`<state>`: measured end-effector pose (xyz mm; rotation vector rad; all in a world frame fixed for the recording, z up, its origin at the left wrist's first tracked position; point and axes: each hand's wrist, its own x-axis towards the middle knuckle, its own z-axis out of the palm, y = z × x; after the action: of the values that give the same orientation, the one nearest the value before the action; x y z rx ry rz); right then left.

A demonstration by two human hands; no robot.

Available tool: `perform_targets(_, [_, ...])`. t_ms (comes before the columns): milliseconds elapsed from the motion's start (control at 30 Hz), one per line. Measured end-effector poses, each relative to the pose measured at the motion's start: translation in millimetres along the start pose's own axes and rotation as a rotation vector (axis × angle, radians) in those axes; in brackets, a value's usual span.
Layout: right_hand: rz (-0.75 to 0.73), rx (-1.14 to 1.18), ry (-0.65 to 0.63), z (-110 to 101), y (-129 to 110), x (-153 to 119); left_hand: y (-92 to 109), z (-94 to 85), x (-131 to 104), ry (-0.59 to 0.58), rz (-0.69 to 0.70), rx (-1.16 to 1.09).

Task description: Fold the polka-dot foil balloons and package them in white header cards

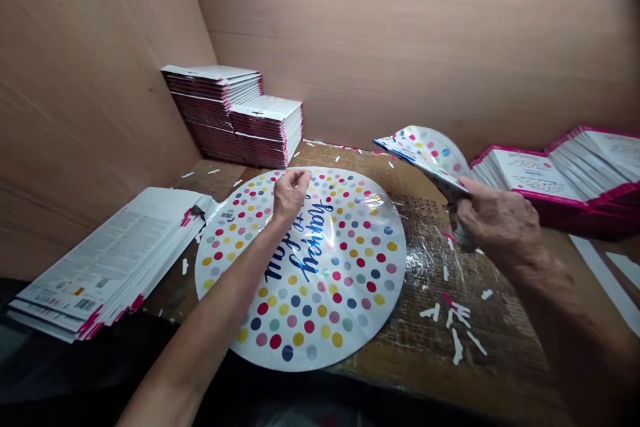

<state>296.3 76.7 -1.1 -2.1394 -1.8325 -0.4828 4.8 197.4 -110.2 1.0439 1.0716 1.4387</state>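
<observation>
A flat round foil balloon [350, 280], white with coloured dots and blue "happy birthday" lettering, lies spread out in front of me. My left hand [291, 195] is closed in a pinch over its far part; whatever the fingertips hold, if anything, is hidden. To the right, my right hand [503, 220] grips a folded foil balloon [425, 153] with the same dots, raised above the table. Its thumb and fingers close round the near end, and the far part fans open to the left.
Stacked white and pink packets [265, 130] stand at the back left. A flat pile of printed card sleeves [105, 260] lies left. Pink-edged boxes of packets [540, 177] sit right. Paper scraps [457, 347] litter the brown taped tabletop [400, 367]. Wooden panels [400, 33] enclose the back and left.
</observation>
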Motion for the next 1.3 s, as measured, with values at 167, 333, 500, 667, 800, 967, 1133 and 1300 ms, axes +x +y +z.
perform_targets(167, [-0.048, -0.066, -0.120, -2.9, -75.0, -59.4, 25.1, 18.5, -124.1, -0.320, -0.325, 0.021])
perform_targets(333, [-0.612, 0.415, -0.351, 28.0, -109.7, -119.7, 19.0, -4.0, -162.3, -0.159, -0.593, -0.222])
perform_targets(500, [-0.855, 0.624, -0.277, 55.4, -91.5, -128.8, 33.6, -66.5, -139.9, -0.094, -0.625, 0.086])
perform_targets(667, [-0.888, 0.569, -0.220, 80.1, -93.6, -124.0, 36.3, -79.4, -139.1, -0.054, 0.199, 0.925])
perform_targets(800, [-0.925, 0.479, -0.191, 89.1, -100.7, -122.5, 4.4, -74.0, -138.6, -0.508, 0.477, 1.301])
perform_targets(967, [-1.029, 0.291, -0.289, 89.5, -113.1, -104.7, -13.0, -84.0, -132.4, -0.596, 0.441, 1.358])
perform_targets(1133, [-0.932, 0.271, -0.343, 72.1, -120.4, -95.0, 21.6, -103.8, -132.6, -0.825, 0.476, 1.098])
perform_targets(1300, [-0.950, 0.491, -0.151, 68.0, -116.8, -111.9, 18.7, -116.4, -139.9, -0.832, 0.547, 1.009])
